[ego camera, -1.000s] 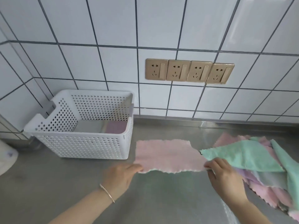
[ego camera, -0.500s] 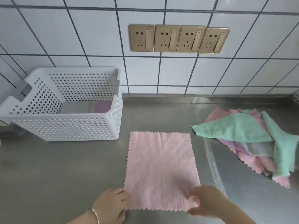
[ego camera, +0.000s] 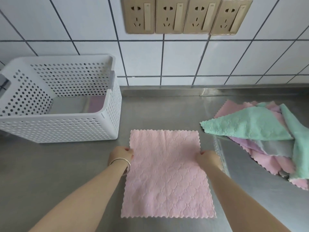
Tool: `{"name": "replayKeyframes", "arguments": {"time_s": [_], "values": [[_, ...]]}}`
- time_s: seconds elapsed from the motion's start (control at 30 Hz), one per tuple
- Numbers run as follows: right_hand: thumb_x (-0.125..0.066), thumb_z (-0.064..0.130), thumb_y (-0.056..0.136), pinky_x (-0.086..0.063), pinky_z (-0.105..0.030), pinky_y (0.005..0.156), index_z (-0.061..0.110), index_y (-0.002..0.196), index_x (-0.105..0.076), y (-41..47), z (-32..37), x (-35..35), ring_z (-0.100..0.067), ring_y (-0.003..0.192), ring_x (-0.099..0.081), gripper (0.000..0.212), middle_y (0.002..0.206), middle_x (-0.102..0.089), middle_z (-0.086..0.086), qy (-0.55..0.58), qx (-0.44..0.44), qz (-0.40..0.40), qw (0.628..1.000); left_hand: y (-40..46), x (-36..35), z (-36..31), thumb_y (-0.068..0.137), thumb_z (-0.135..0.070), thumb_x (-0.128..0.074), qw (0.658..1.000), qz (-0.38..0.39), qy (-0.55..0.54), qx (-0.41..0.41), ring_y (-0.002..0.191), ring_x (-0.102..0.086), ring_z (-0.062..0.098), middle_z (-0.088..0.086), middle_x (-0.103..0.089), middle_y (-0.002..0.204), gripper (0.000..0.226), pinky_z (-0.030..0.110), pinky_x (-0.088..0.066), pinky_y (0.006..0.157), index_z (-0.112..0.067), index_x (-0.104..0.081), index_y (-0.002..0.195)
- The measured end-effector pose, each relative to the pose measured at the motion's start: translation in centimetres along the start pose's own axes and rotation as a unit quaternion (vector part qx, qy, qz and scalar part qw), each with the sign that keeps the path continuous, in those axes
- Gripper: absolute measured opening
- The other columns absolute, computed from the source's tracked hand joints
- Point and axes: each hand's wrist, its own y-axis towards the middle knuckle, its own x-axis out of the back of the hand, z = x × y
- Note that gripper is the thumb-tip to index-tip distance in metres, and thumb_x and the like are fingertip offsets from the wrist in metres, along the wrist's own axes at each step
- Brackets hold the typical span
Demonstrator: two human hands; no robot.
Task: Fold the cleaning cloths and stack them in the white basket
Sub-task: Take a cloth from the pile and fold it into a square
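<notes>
While both hands pinch its side edges, the pink cloth lies flat, long axis 12-to-6.
From the white basket at 10 o'clock: left hand and right hand grip opposite edges, equally near; half a second ago they held the near corners. Unfolded pile sits at 2 o'clock.

bare counter left, white basket behind, cloth pile right

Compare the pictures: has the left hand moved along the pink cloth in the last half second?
Yes. The left hand has gone from the cloth's near corner up its left edge, towards the basket and wall.
</notes>
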Motion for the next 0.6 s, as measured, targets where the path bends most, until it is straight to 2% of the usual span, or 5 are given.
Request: {"name": "replayKeyframes", "arguments": {"time_s": [0.23,0.37,0.43,0.5,0.6], "values": [[-0.047,0.034,0.091,-0.043,-0.029,0.066,0.012,0.089,-0.056,0.4,-1.2,-0.7,-0.027,0.079,-0.057,0.024,0.086,-0.062,-0.010,0.004,-0.005,-0.050,0.999,0.8,-0.3,0.8,0.085,-0.021,-0.053,0.999,-0.042,0.027,0.001,0.081,-0.064,0.027,0.005,-0.066,0.070,0.021,0.026,-0.045,0.068,-0.017,-0.058,0.065],[-0.045,0.024,0.091,-0.043,-0.027,0.056,0.016,0.100,-0.042,-2.4,-1.7,-0.8,-0.023,0.068,-0.057,0.013,0.081,-0.057,-0.002,-0.055,0.128,-0.121,0.983,-1.1,-0.4,1.6,0.086,-0.024,-0.054,0.989,-0.082,0.084,-0.093,0.086,-0.060,0.031,0.004,-0.059,0.087,0.010,0.030,-0.042,0.070,-0.016,-0.052,0.092],[-0.049,0.020,0.090,-0.045,-0.023,0.048,0.017,0.100,-0.048,-4.6,-2.3,-2.2,-0.015,0.065,-0.058,0.011,0.085,-0.056,0.003,-0.103,0.255,-0.139,0.951,-3.2,-1.4,2.9,0.084,-0.019,-0.053,0.955,-0.073,0.130,-0.255,0.089,-0.058,0.031,0.004,-0.059,0.097,0.017,0.033,-0.047,0.074,-0.015,-0.054,0.100],[-0.071,0.016,0.072,-0.049,-0.024,0.046,0.017,0.090,-0.059,-6.8,-3.0,-4.6,-0.016,0.065,-0.058,0.022,0.083,-0.058,0.003,-0.126,0.385,-0.144,0.903,-5.2,-3.2,5.1,0.078,-0.026,-0.047,0.882,-0.053,0.222,-0.413,0.104,-0.058,0.028,0.003,-0.060,0.114,0.035,0.038,-0.049,0.088,-0.021,-0.051,0.112],[-0.069,0.025,0.062,-0.051,-0.028,0.054,0.022,0.092,-0.057,-9.8,-4.0,-7.9,-0.020,0.075,-0.058,0.033,0.087,-0.061,0.003,-0.155,0.485,-0.143,0.849,-7.3,-5.2,8.2,0.075,-0.042,-0.041,0.800,-0.002,0.342,-0.493,0.129,-0.041,0.027,0.001,-0.048,0.140,0.057,0.049,-0.029,0.101,-0.024,-0.043,0.129]]}}
